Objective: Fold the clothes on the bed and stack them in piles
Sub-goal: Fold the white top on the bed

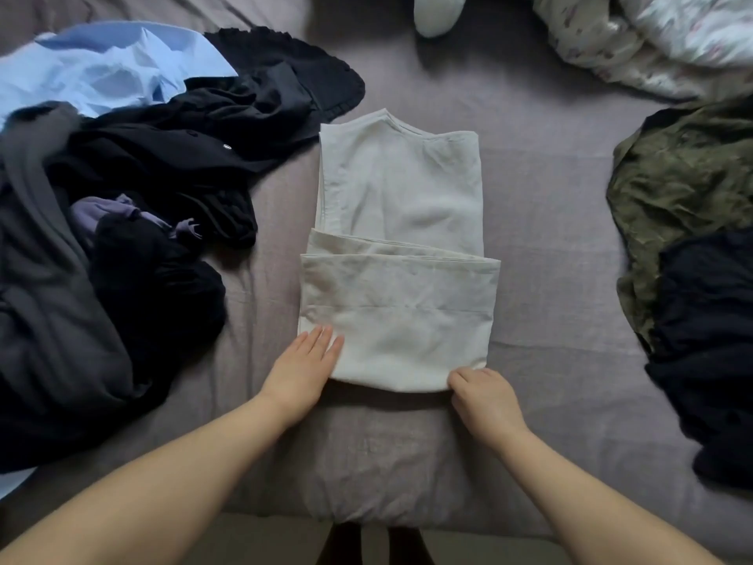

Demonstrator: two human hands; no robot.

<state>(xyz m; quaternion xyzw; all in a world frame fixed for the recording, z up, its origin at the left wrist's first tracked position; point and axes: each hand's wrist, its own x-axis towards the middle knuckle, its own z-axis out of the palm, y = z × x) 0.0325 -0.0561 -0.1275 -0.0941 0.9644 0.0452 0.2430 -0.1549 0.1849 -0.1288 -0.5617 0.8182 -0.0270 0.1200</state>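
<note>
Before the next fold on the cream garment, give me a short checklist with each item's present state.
1. Cream garment lies flat on the bed: ok.
2. Near end already folded up over the middle: ok.
3. Left hand rests flat on the near left corner: ok.
4. Right hand curls round the near right corner: ok.
5. Dark pile stays off the garment: ok.
6. Folded edges aligned underneath: cannot tell.

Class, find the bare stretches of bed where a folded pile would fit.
Bare sheet lies between the cream garment and the olive garment, and beyond the cream collar. The left is crowded by the dark clothes heap, close to the cream garment.
</note>
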